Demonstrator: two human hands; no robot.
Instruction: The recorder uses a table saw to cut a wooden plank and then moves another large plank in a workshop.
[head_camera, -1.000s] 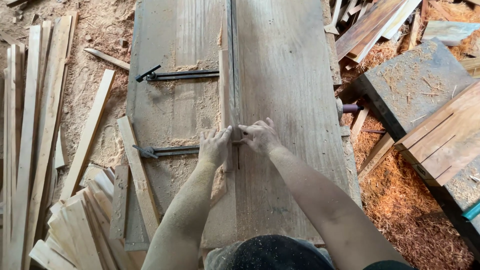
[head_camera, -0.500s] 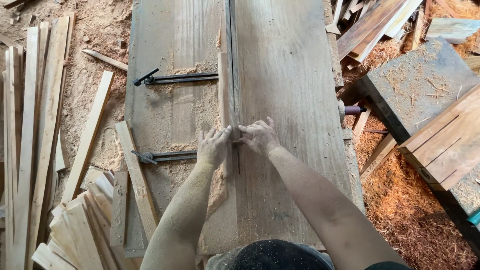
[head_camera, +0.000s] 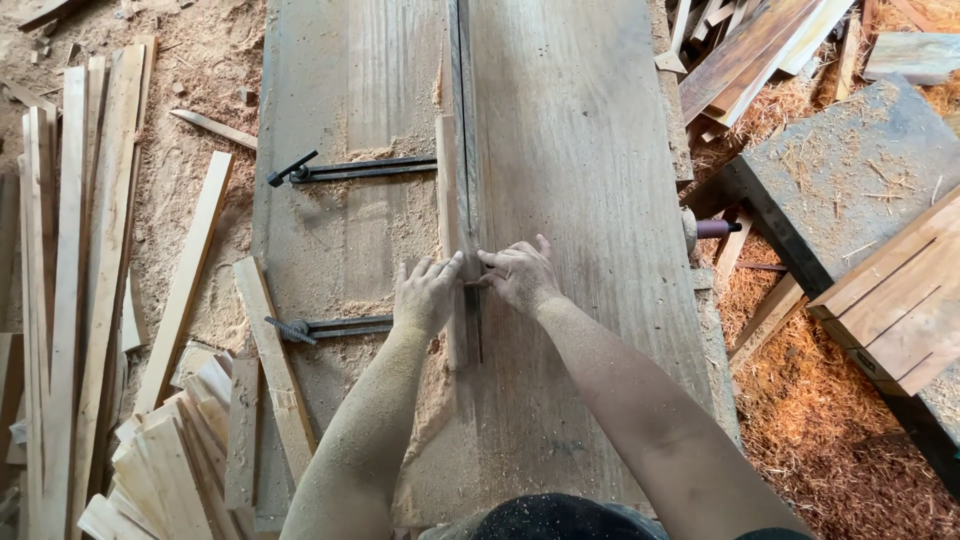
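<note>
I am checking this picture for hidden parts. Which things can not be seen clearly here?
- Head view: the near stretch of the thin wood strip is covered by the left hand and right hand.
- The slot holds something too thin to identify.
- The table's near end is hidden by the person's head.

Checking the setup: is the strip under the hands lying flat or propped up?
Flat. The strip lies lengthwise on the table, with both hands pressing on it.

Left hand (head_camera: 425, 295), right hand (head_camera: 522, 277): palms down, fingertips meeting.
</note>
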